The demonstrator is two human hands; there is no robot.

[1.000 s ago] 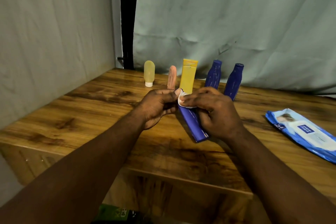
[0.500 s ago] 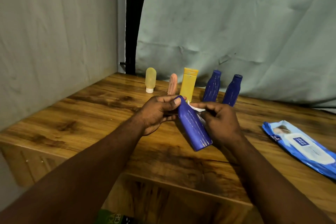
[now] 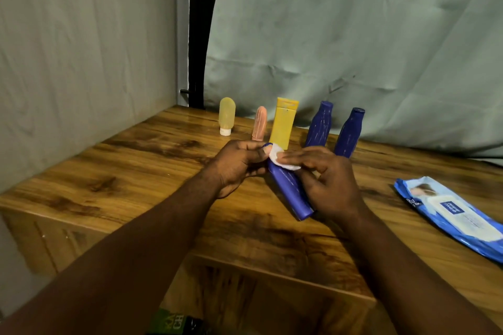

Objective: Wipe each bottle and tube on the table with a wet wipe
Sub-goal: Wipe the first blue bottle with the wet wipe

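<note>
A dark blue bottle (image 3: 290, 193) is held slanted above the wooden table (image 3: 141, 171), its top toward the far side. My left hand (image 3: 239, 164) grips its upper end. My right hand (image 3: 330, 182) presses a small white wet wipe (image 3: 281, 159) onto the bottle's upper part, fingers laid over it. Behind, in a row along the back edge, stand a pale yellow tube (image 3: 226, 116), a pink tube (image 3: 260, 123), a yellow tube (image 3: 284, 124) and two more dark blue bottles (image 3: 319, 124) (image 3: 349, 132).
A blue and white pack of wet wipes (image 3: 451, 216) lies flat on the table at the right. Grey cloth hangs behind the table and along the left side. The table's front edge runs just below my forearms.
My right hand has slid the wipe back up to the top of the held bottle, after drawing it to the bottle's side. The bottle stays slanted in my left hand.
</note>
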